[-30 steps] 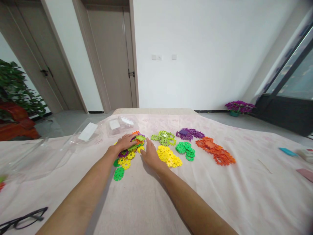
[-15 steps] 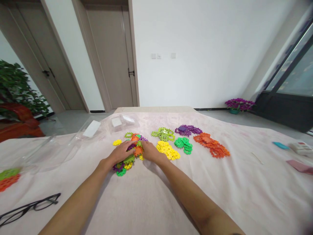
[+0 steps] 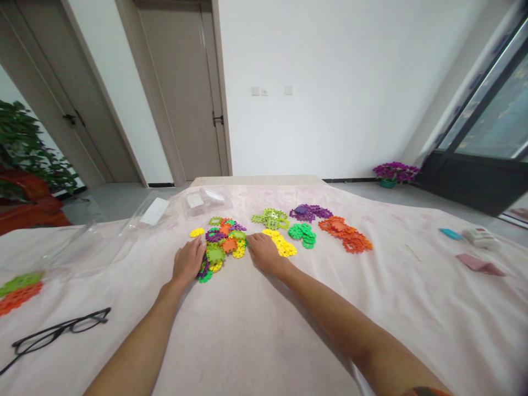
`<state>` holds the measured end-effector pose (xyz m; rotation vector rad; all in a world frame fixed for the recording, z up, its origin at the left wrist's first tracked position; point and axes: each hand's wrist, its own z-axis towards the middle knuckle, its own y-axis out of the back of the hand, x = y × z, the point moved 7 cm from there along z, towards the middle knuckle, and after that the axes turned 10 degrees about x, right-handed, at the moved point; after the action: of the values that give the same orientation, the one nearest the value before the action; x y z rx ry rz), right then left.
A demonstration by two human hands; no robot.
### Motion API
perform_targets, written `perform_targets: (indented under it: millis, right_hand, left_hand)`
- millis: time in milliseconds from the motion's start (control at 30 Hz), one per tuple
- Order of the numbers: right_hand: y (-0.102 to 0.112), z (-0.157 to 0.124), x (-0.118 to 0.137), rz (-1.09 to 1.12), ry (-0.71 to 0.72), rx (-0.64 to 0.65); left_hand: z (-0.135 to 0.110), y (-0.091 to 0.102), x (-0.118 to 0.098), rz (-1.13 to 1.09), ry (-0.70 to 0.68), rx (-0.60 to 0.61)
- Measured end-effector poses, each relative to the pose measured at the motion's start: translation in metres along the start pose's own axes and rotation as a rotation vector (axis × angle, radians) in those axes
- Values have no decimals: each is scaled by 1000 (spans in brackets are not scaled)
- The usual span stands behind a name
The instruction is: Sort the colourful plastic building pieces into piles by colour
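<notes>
A mixed heap of notched plastic building pieces [image 3: 225,245], in purple, orange, yellow and two greens, lies between my hands. My left hand [image 3: 190,259] rests against the heap's left side, fingers stretched forward, gripping nothing that I can see. A loose yellow disc [image 3: 197,232] lies just beyond its fingertips. My right hand [image 3: 264,253] is at the heap's right edge with bent fingers drawn together. A bit of green shows at those fingertips; what they hold is mostly hidden. Beside this hand lies a pile of yellow discs [image 3: 282,245].
Sorted piles spread rightward: light green squares [image 3: 271,219], green discs [image 3: 303,234], purple pieces [image 3: 307,212] and orange squares [image 3: 346,235]. Clear plastic packaging [image 3: 86,250] and black eyeglasses [image 3: 61,330] lie left. A pink cloth [image 3: 480,264] lies at far right.
My hands have moved apart, uncovering the middle of the mixed heap. The left went left to its edge; the right drew back toward the yellow pile. The view shifted slightly.
</notes>
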<state>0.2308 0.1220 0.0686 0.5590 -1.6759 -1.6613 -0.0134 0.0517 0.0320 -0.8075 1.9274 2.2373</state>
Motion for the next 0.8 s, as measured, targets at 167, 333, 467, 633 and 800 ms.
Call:
perform_targets:
  millis: [167,333,467,633,800]
  right_hand:
    - [-3,-9,17,25,34,-63]
    - [-1,-2,35,98,51,-109]
    - [-6,3,45,133,100,-144]
    - [-12,7,43,187,137,-114]
    - [-9,-1,43,217,151,-127]
  left_hand:
    - [-7,0,-8,30,24,14]
    - [-4,-6,-17,31,79,56]
    - [-3,-12,-26,26,40,66]
    - [-2,-12,-23,-85,-64,39]
    - [-1,-5,-10,-281,-79,-66]
